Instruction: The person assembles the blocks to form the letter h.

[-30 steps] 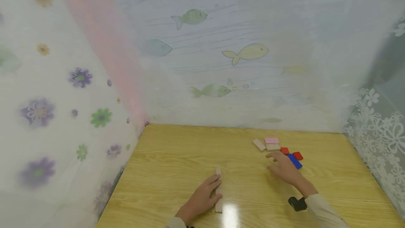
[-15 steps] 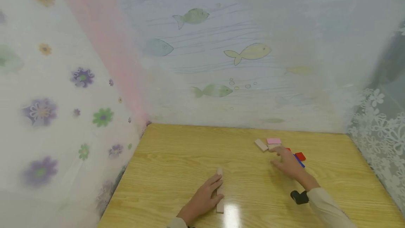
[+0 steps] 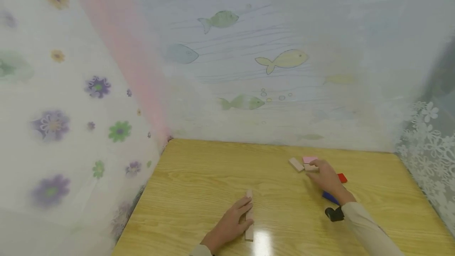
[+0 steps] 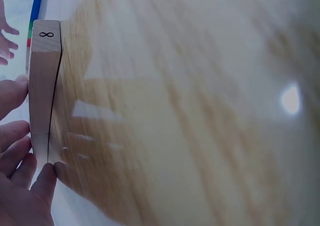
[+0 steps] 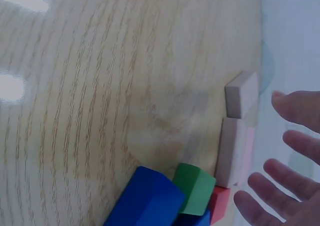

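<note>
1. Plain wooden block (image 3: 310,168), the nearest piece to my right hand (image 3: 325,179), lies just on my side of the pink block (image 3: 309,159), long side along long side.
2. Its long axis runs crosswise to me, parallel to the pink block's; from my right palm it lies ahead and leftward, at the fingertips.
3. My right fingers are spread loosely; the right wrist view shows them apart from the wood, gripping nothing.
4. My left hand (image 3: 229,222), much farther off, is leftward and well on my side of the pink block. Its relaxed fingers rest on a wooden row (image 3: 249,231) whose long axis points away from me.
5. Just left of the pink block, a second wooden block (image 3: 296,164) lies aslant; rightward and nearer me are a red block (image 3: 342,177) and a blue block (image 3: 329,197).
</note>
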{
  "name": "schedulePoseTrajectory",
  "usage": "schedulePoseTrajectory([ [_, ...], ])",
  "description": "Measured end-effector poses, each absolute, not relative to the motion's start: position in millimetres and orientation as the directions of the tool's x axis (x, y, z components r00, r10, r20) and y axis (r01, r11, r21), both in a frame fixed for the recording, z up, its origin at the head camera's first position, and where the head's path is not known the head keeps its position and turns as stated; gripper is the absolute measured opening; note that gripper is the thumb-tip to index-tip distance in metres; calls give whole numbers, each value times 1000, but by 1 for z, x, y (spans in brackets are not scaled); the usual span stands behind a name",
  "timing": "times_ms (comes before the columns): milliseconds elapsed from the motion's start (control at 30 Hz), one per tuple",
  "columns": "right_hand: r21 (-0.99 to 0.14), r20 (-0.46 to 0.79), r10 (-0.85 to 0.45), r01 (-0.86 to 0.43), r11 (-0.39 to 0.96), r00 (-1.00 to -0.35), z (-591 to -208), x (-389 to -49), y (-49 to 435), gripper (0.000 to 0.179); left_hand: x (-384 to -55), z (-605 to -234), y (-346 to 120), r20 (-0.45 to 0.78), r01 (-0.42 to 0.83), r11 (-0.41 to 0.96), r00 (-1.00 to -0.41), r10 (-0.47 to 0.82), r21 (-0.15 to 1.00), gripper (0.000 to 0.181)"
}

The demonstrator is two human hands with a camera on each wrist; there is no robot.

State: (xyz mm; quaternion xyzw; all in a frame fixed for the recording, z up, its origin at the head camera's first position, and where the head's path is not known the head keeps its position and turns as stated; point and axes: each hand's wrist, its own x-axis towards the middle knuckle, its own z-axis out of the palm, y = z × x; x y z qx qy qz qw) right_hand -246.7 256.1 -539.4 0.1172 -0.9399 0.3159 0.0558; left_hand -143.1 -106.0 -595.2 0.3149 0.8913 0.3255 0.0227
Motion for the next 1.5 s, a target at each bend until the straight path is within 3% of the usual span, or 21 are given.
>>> schedulePoseTrajectory([
  [267, -525, 215, -77, -182, 831, -974, -554, -259, 260, 36, -145, -596, -103, 165, 541, 587, -804, 571, 602, 51],
  [867, -372, 127, 91, 38, 927, -988, -565, -278, 236, 42, -144, -598, -103, 186, 530, 594, -820, 542, 606, 52],
  [1133, -388, 112, 144, 91, 917, -983, -569, -278, 231, 42, -145, -597, -105, 158, 522, 595, -817, 554, 612, 53],
  [1500, -470, 164, 106, 17, 882, -981, -568, -272, 244, 37, -143, -595, -102, 161, 532, 602, -813, 559, 595, 52],
])
